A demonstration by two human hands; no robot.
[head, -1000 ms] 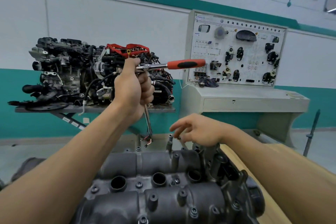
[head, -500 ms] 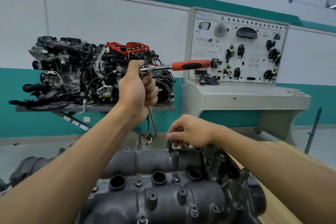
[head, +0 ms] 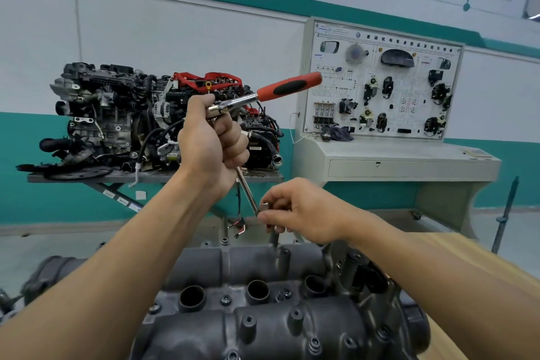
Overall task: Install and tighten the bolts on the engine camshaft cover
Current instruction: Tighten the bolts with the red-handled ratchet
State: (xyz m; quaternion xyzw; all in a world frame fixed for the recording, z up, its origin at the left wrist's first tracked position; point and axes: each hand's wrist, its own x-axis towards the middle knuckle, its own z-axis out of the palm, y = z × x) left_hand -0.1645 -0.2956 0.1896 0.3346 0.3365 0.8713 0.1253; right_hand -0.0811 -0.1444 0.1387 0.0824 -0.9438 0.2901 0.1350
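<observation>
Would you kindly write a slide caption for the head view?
Left hand grips a red-handled ratchet while the right hand pinches a small metal part above the camshaft cover.

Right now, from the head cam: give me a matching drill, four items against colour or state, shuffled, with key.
Items:
1. ratchet handle
2. left hand
3. right hand
4. camshaft cover

Colour or state:
A. dark grey
B. red and black
C. grips the ratchet by its steel shaft
D. pinches a small metal part above the cover

Pairs: 1-B, 2-C, 3-D, 4-A
</observation>
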